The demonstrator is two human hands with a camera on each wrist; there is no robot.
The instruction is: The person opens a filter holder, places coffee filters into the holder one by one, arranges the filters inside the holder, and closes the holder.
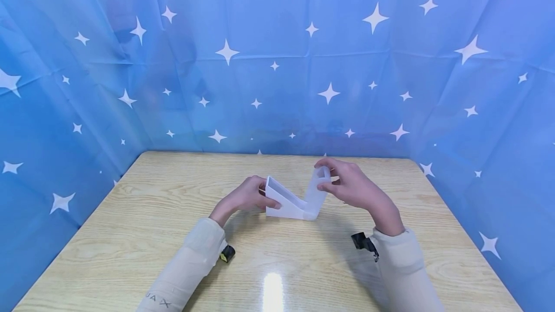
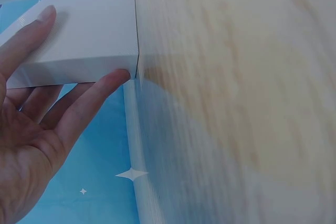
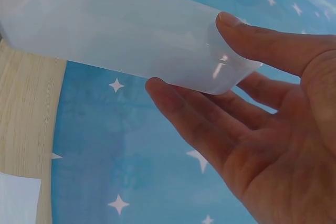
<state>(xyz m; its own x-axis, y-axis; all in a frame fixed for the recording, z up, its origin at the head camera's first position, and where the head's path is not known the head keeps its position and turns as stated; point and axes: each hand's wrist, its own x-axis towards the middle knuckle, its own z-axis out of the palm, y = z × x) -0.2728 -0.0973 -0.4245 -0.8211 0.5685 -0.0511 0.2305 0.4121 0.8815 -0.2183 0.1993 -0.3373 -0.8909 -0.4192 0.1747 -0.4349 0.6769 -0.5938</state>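
Note:
A white box (image 1: 284, 209) with a slanted open top stands on the table, its lower right end meeting a translucent lid (image 1: 315, 196) that is tilted up and away. My left hand (image 1: 249, 194) grips the box's taller left end; in the left wrist view the thumb lies on one broad face of the white box (image 2: 100, 24) and the fingers reach along its end. My right hand (image 1: 353, 186) holds the raised end of the lid. The right wrist view has the thumb on one side of the translucent lid (image 3: 142, 30) and the fingers on the other.
The wooden table (image 1: 165, 235) carries the box near its middle. Blue curtain (image 1: 277, 23) with white stars hangs behind the far edge and along both sides. A bright reflection lies on the near tabletop. Dark wrist devices (image 1: 364, 243) sit at both sleeves.

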